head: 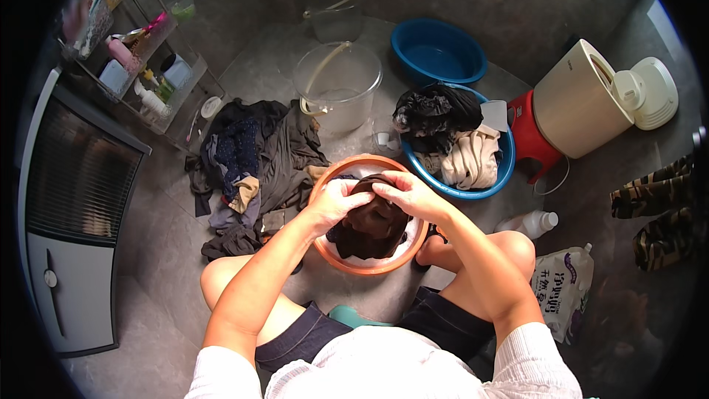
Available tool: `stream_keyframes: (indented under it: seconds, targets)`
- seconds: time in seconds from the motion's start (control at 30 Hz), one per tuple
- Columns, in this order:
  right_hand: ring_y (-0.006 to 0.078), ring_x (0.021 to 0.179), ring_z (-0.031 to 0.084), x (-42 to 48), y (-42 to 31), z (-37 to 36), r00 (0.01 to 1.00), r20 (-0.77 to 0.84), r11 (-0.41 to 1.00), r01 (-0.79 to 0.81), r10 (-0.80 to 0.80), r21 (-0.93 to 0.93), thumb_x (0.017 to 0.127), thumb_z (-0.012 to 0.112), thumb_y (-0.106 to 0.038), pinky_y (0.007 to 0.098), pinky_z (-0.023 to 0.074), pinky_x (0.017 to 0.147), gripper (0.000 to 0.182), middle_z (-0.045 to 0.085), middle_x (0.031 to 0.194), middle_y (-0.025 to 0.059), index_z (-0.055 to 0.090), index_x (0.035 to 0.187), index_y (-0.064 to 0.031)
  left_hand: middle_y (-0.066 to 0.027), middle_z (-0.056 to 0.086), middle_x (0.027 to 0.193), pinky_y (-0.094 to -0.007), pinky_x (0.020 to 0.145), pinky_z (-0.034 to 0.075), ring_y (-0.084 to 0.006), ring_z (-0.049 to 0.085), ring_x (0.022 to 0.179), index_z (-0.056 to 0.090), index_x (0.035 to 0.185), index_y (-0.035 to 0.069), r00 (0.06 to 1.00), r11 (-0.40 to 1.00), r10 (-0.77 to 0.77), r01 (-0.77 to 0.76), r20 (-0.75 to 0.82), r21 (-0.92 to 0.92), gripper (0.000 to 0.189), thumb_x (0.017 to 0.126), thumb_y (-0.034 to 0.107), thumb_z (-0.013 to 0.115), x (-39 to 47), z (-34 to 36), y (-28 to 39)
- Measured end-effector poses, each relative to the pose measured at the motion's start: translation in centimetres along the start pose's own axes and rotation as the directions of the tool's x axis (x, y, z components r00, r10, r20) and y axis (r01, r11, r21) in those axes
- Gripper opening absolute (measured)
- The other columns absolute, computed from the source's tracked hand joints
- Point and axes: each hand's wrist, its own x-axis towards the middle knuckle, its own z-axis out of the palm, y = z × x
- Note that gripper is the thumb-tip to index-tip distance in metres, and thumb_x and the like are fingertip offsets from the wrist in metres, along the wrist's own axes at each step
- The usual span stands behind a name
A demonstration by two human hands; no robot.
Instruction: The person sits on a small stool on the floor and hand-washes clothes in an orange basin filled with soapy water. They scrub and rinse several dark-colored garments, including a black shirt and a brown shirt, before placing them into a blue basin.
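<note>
Between my knees stands an orange plastic basin [331,259] with white suds in it. My left hand [337,203] and my right hand [409,194] pinch the upper edge of a dark brown wet garment [372,227] over the basin, fingertips close together. The garment's lower part hangs into the basin, and other dark cloth shows beside it. At the upper right of the basin, a blue basin [483,195] holds a black garment [437,113] and cream-coloured cloth [472,159]. A heap of dark clothes [277,149] lies on the floor to the left.
A clear bucket [338,91] and another blue basin [437,52] stand behind. A cream drum-shaped appliance [581,102] rests on a red stool [534,133] at right. Near my right knee are a white bottle [532,224] and a detergent pouch [562,288]. A shelf rack [166,105] and cabinet [72,282] stand left.
</note>
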Motion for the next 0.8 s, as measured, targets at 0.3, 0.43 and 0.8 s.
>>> stream_keyframes:
  seconds: [0.3,0.43,0.8]
  targets:
    - [0.0080,0.087,0.061,0.2,-0.1,-1.6,0.973,-0.149,0.943,-0.121,0.174,0.311,0.097,0.057,-0.025,0.0229,0.0505,0.075,0.021,0.064,0.099,-0.0017,0.060,0.111,-0.0084,-0.0046,0.066,0.108,-0.0297,0.091,0.046,-0.0133,0.059,0.100,0.063,0.116,0.002,1.000,0.748,0.002,0.006,-0.012,0.663,0.045,0.078,0.021,0.079,-0.2,-0.8,0.0]
    - [0.0086,0.093,0.056,0.6,0.4,-2.9,0.954,-0.293,0.984,-0.012,0.065,0.178,0.096,0.060,-0.025,0.0263,0.0484,0.082,0.019,0.058,0.099,-0.0014,0.056,0.109,-0.0124,-0.0083,0.064,0.119,-0.0338,0.091,0.049,-0.0193,0.062,0.104,0.055,0.127,0.003,0.997,0.959,-0.071,0.073,0.017,-0.273,0.037,0.096,0.022,0.055,0.3,-1.3,-1.9]
    - [0.0151,0.088,0.065,0.7,1.8,-4.1,0.927,-0.372,0.980,0.028,0.049,0.198,0.098,0.055,-0.031,0.0296,0.0533,0.077,0.027,0.067,0.097,0.0063,0.061,0.107,-0.0061,-0.0110,0.058,0.127,-0.0370,0.101,0.043,-0.0214,0.056,0.114,0.049,0.133,0.002,0.990,0.969,-0.001,0.036,0.142,-0.244,0.054,0.088,0.026,0.066,-0.6,-0.6,0.8]
